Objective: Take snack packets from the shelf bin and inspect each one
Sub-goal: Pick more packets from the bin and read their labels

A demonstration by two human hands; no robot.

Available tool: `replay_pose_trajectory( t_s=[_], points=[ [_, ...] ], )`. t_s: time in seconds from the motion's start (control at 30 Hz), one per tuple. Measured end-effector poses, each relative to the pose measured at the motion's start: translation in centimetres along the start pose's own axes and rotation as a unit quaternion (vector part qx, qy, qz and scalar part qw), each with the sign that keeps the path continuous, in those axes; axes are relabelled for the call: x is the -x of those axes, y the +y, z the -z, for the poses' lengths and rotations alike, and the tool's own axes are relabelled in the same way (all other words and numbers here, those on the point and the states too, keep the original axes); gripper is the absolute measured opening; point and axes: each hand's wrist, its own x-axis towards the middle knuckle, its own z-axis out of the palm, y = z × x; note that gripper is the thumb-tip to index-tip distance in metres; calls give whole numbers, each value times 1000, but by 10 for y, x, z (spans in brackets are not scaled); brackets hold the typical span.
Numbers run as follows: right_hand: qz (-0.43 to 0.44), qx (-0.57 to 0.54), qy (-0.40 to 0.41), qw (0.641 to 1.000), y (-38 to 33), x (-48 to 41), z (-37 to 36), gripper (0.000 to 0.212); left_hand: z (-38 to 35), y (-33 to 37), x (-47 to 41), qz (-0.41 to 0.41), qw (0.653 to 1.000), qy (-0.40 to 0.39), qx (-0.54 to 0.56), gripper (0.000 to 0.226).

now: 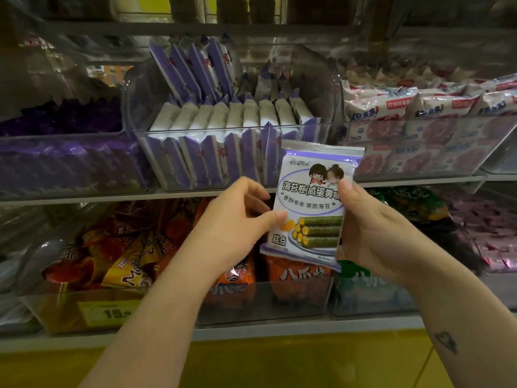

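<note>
Nearest the camera, a yellow panel (279, 359) runs below the shelving. The right forearm bears a small dark tattoo (446, 343).

Left hand (237, 222): pinches the left edge of the snack packet (310, 203), thumb on the printed front, fingers curled behind it.

Right hand (372, 236): grips the packet's right edge, thumb on the front near the top, palm and fingers behind.

The snack packet is held in the air between both hands, in front of the shelving and clear of any bin. It stands upright with a slight tilt, its front toward the camera. The front is white and lilac, printed with cartoon figures and a picture of green rolls with yellow centres.

Lower shelf, behind the hands: clear bins hold red and yellow packets (123, 264), orange packets (296, 275) and green packets (361, 278). A yellow price label (109, 313) sits on the front of the left bin.

Upper shelf, farther back: a clear shelf bin (212, 133) directly behind the packet's top edge holds purple-and-white packets (223, 119) standing on edge in rows. To its left are dark purple packets (64, 121); to its right, pink-and-white packets (419, 107). The shelves above are too blurred to read.
</note>
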Motion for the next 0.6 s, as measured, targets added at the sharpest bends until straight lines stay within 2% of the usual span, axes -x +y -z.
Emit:
replay_pose_trajectory(
  t_s=[0.03, 0.1, 0.17, 0.27, 0.33, 0.47, 0.6],
  points=[
    [28, 20, 8, 999, 1, -1, -4, 44, -3, 4, 2, -43, 996, 62, -45, 19],
    [70, 54, 19, 996, 3, -3, -11, 40, -10, 11, 6, -110, 987, 98, -63, 19],
    [85, 70, 11, 994, 4, -2, -14, 39, -13, 13, 8, -130, 989, 60, -25, 25],
    [61, 32, -28, 997, 3, 0, -15, 44, -10, 13, 8, -100, 990, -49, 88, 48],
    [60, 24, -47, 997, 0, 1, -13, 42, -9, 12, 7, -94, 983, -112, 114, 57],
    [64, 32, -67, 995, 0, 2, -8, 54, -13, 6, 7, -103, 975, -159, 119, 72],
    [85, 103, -19, 991, 3, 2, -6, 75, -12, 2, 6, -100, 962, -185, 174, 64]
  ],
)
